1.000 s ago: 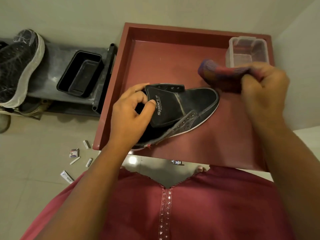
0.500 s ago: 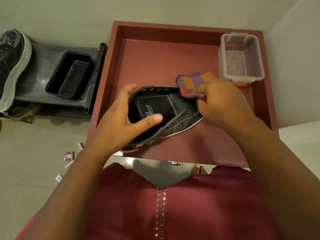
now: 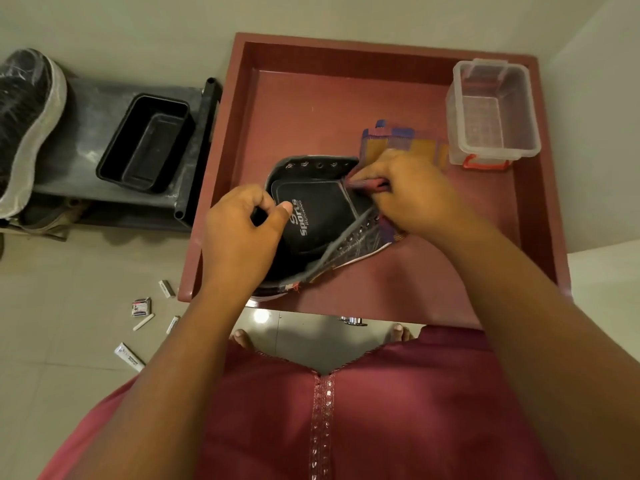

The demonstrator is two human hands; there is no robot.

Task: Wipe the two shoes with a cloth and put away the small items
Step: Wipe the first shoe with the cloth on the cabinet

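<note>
A black sports shoe (image 3: 317, 216) lies on the red tray-like table (image 3: 433, 278), its tongue showing white lettering. My left hand (image 3: 242, 237) grips the shoe at its heel opening, thumb on the tongue. My right hand (image 3: 405, 192) presses a checked orange, blue and red cloth (image 3: 401, 140) against the toe end of the shoe, which it covers. The second black shoe (image 3: 24, 126), with a pale sole, rests on the grey rack at far left. Several small items (image 3: 142, 306) lie scattered on the floor left of the table.
A clear plastic box (image 3: 491, 112) with red clips stands open at the table's back right. An empty black tub (image 3: 145, 143) sits on the grey rack (image 3: 86, 109) beside the table. My bare toes (image 3: 242, 337) show under the table's front edge.
My right hand has brought the cloth from beside the clear box down onto the shoe's toe. The left hand has turned the shoe so its opening faces up more.
</note>
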